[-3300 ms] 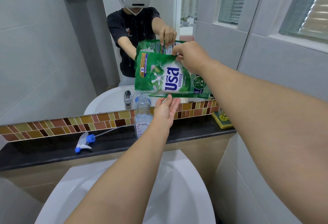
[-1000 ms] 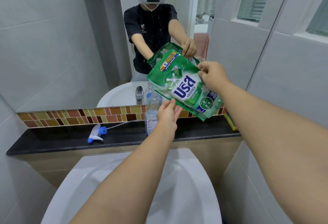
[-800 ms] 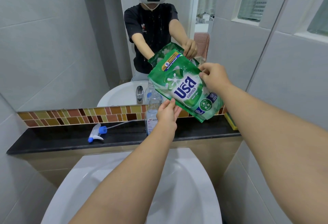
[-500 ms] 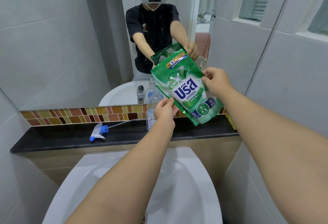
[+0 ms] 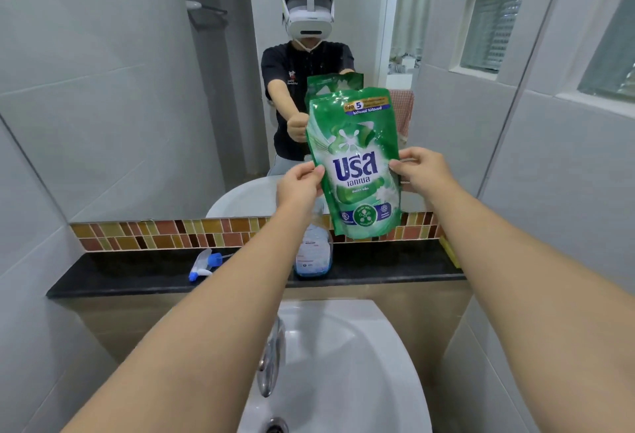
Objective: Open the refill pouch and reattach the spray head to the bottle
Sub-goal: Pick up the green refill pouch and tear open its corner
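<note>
A green refill pouch (image 5: pixel 355 144) hangs upright in front of the mirror, its top edge up. My left hand (image 5: pixel 298 184) pinches its left edge at mid-height, and my right hand (image 5: pixel 422 169) pinches its right edge. Behind and below the pouch, a clear bottle (image 5: pixel 314 254) with a little blue liquid stands on the black ledge (image 5: pixel 137 276), partly hidden by my left forearm and the pouch. The white and blue spray head (image 5: pixel 203 265) lies on its side on the ledge, left of the bottle, with its thin tube pointing right.
A white sink (image 5: pixel 343 364) with a chrome tap (image 5: pixel 271 360) lies directly below my arms. A mosaic tile strip (image 5: pixel 165 233) runs along the mirror's base. A yellow sponge (image 5: pixel 450 252) sits at the ledge's right end. Grey tiled walls close in on both sides.
The pouch has turned from tilted to upright and risen. My left hand moved up from its bottom corner to its left edge. The camera has tipped down, showing the tap.
</note>
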